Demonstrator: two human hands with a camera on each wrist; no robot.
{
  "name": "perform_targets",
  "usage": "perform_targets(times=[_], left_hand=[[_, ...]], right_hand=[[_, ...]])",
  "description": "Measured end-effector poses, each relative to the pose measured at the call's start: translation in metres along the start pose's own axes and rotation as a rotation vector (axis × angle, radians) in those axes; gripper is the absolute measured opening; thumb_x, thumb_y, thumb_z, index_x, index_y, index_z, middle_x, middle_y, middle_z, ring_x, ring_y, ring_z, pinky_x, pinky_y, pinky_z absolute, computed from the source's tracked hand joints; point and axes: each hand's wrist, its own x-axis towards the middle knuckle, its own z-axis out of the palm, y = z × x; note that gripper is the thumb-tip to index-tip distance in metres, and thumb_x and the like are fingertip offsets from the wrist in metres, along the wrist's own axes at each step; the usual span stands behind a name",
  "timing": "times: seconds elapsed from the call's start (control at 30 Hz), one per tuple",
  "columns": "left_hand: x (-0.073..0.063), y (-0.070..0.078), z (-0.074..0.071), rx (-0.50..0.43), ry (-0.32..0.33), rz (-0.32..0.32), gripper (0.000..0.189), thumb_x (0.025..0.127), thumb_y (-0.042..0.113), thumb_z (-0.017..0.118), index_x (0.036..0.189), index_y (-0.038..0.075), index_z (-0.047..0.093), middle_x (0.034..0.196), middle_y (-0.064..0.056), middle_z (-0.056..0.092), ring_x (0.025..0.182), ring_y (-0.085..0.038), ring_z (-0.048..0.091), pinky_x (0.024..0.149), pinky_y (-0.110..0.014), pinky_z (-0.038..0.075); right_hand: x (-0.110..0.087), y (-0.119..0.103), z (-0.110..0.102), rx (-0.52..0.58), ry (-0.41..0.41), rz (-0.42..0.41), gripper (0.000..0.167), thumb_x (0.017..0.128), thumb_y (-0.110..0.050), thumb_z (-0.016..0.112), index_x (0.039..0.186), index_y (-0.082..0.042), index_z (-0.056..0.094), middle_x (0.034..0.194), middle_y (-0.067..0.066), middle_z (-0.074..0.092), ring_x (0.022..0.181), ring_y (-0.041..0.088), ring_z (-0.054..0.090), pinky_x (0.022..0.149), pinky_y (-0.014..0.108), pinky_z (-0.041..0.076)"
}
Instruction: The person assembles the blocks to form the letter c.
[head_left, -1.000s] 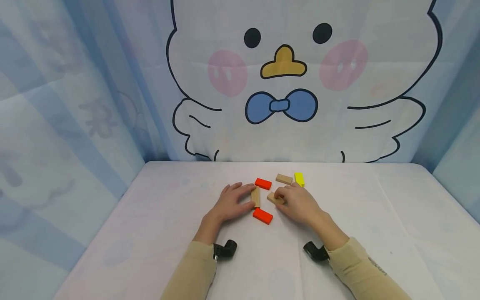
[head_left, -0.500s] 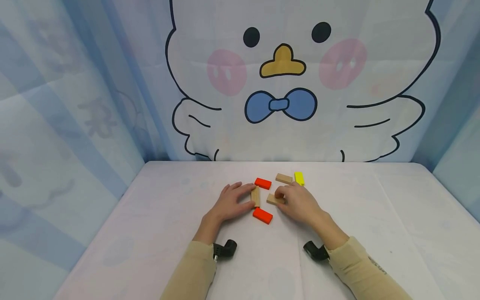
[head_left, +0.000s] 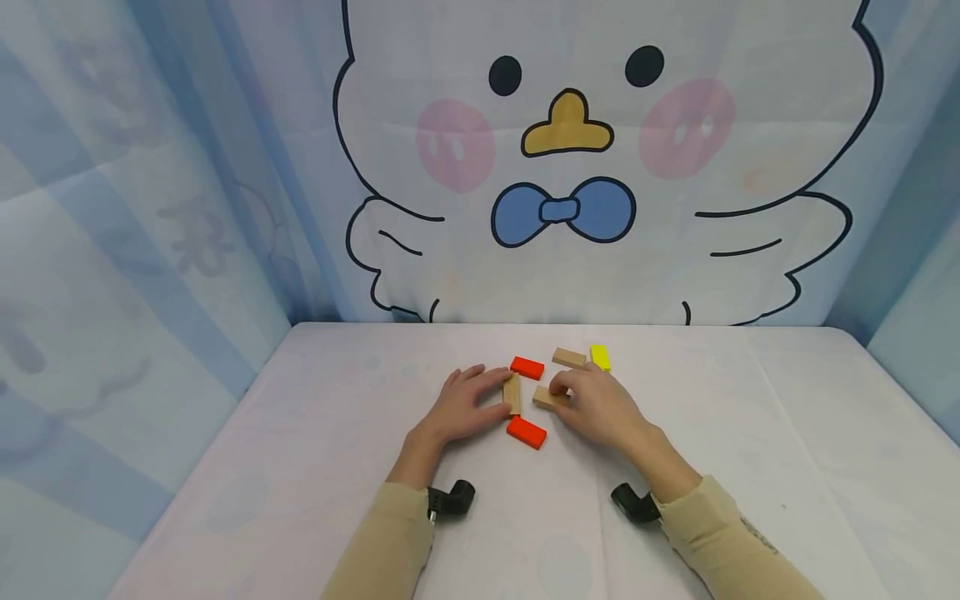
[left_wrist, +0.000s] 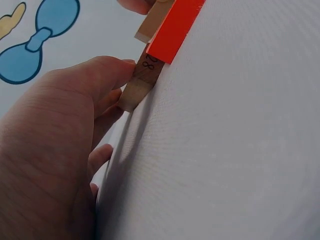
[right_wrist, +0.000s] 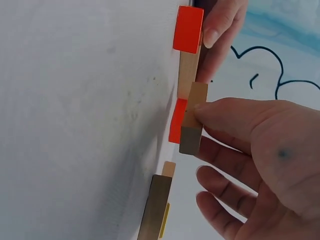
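Observation:
My left hand [head_left: 468, 407] rests on the table and pinches a plain wooden block [head_left: 512, 396] with thumb and fingers. A number is printed on that block [left_wrist: 145, 70] in the left wrist view. One red block [head_left: 528, 368] lies by its far end, another red block [head_left: 527, 432] by its near end. To the right, my right hand [head_left: 600, 408] pinches a second wooden block [head_left: 546, 397] between thumb and fingers. In the right wrist view this held block [right_wrist: 195, 112] appears raised off the table, overlapping the far red block [right_wrist: 177, 122]. My other right fingers are loosely bent.
Beyond the right hand lie another wooden block [head_left: 569, 358] and a yellow block [head_left: 600, 357]. A further wooden block [right_wrist: 156, 207] shows low in the right wrist view. The white-covered table [head_left: 300, 417] ends at a printed curtain [head_left: 562, 283].
The wooden block in my right hand has turned slightly, its left end shifting a little nearer me. My left hand and the other blocks stay in place.

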Motion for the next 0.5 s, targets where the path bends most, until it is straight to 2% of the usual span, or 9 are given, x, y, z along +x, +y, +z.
perform_targets(times=[0.5], left_hand=[[-0.001, 0.0003, -0.0005, 0.001, -0.009, -0.006, 0.058, 0.095, 0.042, 0.062, 0.149, 0.025, 0.052, 0.152, 0.003, 0.049, 0.148, -0.029, 0.026, 0.121, -0.051, 0.007]], right_hand=[[-0.005, -0.0046, -0.0065, 0.031, -0.014, 0.005, 0.017, 0.086, -0.011, 0.079, 0.103, -0.011, 0.075, 0.097, -0.001, 0.07, 0.093, 0.022, 0.056, 0.087, 0.04, 0.053]])
